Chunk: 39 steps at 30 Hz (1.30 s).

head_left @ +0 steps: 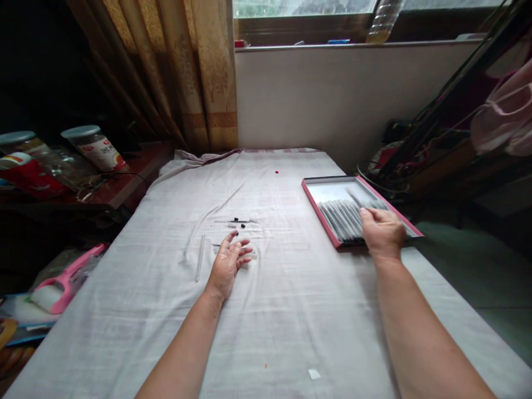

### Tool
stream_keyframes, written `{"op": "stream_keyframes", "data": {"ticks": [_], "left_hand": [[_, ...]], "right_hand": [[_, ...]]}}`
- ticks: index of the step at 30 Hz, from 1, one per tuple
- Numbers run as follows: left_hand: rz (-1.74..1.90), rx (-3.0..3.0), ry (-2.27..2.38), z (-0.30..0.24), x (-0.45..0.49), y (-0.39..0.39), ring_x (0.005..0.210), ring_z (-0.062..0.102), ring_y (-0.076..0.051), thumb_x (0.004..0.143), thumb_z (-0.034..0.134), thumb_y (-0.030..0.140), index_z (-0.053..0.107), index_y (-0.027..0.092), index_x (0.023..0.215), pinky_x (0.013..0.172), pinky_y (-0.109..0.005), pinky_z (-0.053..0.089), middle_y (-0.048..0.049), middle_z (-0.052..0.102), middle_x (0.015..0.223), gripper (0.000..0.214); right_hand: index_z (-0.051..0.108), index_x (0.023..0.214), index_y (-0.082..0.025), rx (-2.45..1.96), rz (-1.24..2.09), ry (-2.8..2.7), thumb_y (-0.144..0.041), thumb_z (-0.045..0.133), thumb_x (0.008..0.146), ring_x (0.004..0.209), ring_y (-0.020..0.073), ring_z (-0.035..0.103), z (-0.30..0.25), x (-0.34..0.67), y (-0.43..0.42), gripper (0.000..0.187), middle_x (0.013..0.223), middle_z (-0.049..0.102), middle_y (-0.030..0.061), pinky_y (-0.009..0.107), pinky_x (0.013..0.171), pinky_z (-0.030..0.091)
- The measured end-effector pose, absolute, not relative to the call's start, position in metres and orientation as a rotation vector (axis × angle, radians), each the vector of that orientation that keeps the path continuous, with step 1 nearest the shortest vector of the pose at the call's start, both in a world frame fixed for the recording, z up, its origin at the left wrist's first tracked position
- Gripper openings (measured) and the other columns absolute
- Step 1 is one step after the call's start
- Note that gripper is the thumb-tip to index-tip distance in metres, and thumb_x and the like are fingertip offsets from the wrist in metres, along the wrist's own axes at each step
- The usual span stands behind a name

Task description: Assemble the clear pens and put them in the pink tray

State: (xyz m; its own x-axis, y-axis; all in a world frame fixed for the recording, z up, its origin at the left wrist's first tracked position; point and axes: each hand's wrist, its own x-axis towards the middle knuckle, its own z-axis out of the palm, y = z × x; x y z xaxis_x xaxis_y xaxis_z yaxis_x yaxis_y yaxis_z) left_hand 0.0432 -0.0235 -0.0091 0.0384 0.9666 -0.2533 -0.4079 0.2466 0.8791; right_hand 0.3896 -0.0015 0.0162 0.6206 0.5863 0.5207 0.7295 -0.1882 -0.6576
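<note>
My right hand [384, 233] is closed above the near right part of a shallow pink-edged box [322, 221]. A blurred pen [353, 197] pokes out past its thumb toward the back of the box. Many pens [341, 219] with clear barrels and dark ends lie side by side in that box. Palm up, my left hand [230, 259] rests on the cloth with its fingers apart. Just beyond it are a thin dark refill [239, 221] and small black pieces [243, 225]. A clear pen tube [200, 257] lies to its left. Other small parts are partly hidden behind its fingers.
A white cloth [291, 310] covers the table. On it are a tiny red piece [276, 172] at the back and a white scrap [315, 374] in front. Lidded jars [95, 149] stand on a side table at left, above pink-handled scissors [66, 282]. A curtain [199, 72] hangs behind.
</note>
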Motion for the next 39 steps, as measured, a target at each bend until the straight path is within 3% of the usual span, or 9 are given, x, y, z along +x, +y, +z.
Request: {"op": "stream_keyframes", "data": {"ticks": [5, 9, 19, 25, 30, 35, 39], "left_hand": [[1.160, 0.763, 1.015, -0.009, 0.042, -0.024, 0.076, 0.067, -0.012, 0.075, 0.073, 0.033, 0.055, 0.021, 0.117, 0.061, -0.021, 0.053, -0.0023, 0.067, 0.092, 0.047], [1.140, 0.792, 1.003, -0.009, 0.040, -0.025, 0.075, 0.067, -0.012, 0.075, 0.073, 0.032, 0.061, 0.020, 0.112, 0.062, -0.021, 0.052, -0.0023, 0.068, 0.091, 0.041], [1.154, 0.698, 0.975, -0.003, 0.040, -0.027, 0.070, 0.066, -0.011, 0.071, 0.077, 0.028, 0.065, 0.018, 0.105, 0.059, -0.020, 0.054, -0.0022, 0.068, 0.087, 0.038], [1.386, 0.448, 0.993, 0.013, 0.021, -0.020, 0.058, 0.064, -0.010, 0.078, 0.069, 0.031, 0.067, 0.014, 0.088, 0.050, -0.018, 0.051, -0.0012, 0.067, 0.072, 0.020], [1.674, 0.253, 1.005, 0.026, -0.014, -0.008, 0.049, 0.058, -0.007, 0.085, 0.061, 0.031, 0.064, 0.014, 0.079, 0.045, -0.016, 0.045, 0.0030, 0.061, 0.060, 0.018], [1.760, 0.157, 1.041, 0.020, -0.033, -0.003, 0.046, 0.056, -0.006, 0.085, 0.059, 0.031, 0.063, 0.016, 0.079, 0.043, -0.016, 0.041, 0.0049, 0.059, 0.058, 0.016], [1.774, 0.196, 1.053, 0.016, -0.032, -0.001, 0.047, 0.056, -0.006, 0.084, 0.058, 0.029, 0.063, 0.015, 0.080, 0.043, -0.016, 0.041, 0.0047, 0.060, 0.060, 0.016]], "right_hand": [[0.077, 0.098, -0.017, -2.309, -0.203, -0.860, -0.034, 0.059, 0.077, 0.096, 0.0330, 0.061, 0.009, 0.445, 0.001, 0.033, 0.102, 0.071, 0.0140, 0.047, 0.084, 0.045], [0.077, 0.099, -0.022, -2.411, -0.198, -0.860, -0.036, 0.058, 0.077, 0.098, 0.0343, 0.057, 0.004, 0.442, 0.002, 0.033, 0.103, 0.070, 0.0132, 0.051, 0.086, 0.040], [0.077, 0.094, -0.017, -2.296, -0.261, -1.014, -0.030, 0.055, 0.078, 0.095, 0.0346, 0.056, -0.006, 0.443, 0.002, 0.031, 0.101, 0.069, 0.0160, 0.055, 0.082, 0.039], [0.074, 0.093, -0.015, -1.922, -0.378, -1.359, -0.029, 0.048, 0.083, 0.097, 0.0308, 0.059, 0.016, 0.397, 0.008, 0.031, 0.101, 0.069, 0.0145, 0.046, 0.086, 0.044], [0.073, 0.091, -0.020, -1.507, 0.009, -1.901, -0.028, 0.052, 0.086, 0.092, 0.0221, 0.064, 0.017, 0.293, 0.017, 0.024, 0.097, 0.071, 0.0086, 0.033, 0.085, 0.047], [0.074, 0.093, -0.022, -1.544, 0.428, -2.143, -0.026, 0.055, 0.087, 0.074, 0.0154, 0.064, 0.002, 0.215, 0.010, 0.021, 0.092, 0.072, 0.0044, 0.026, 0.069, 0.047], [0.075, 0.095, -0.023, -1.521, 0.509, -2.321, -0.030, 0.059, 0.085, 0.090, 0.0178, 0.063, 0.002, 0.198, 0.005, 0.019, 0.098, 0.070, 0.0048, 0.026, 0.078, 0.045]]}}
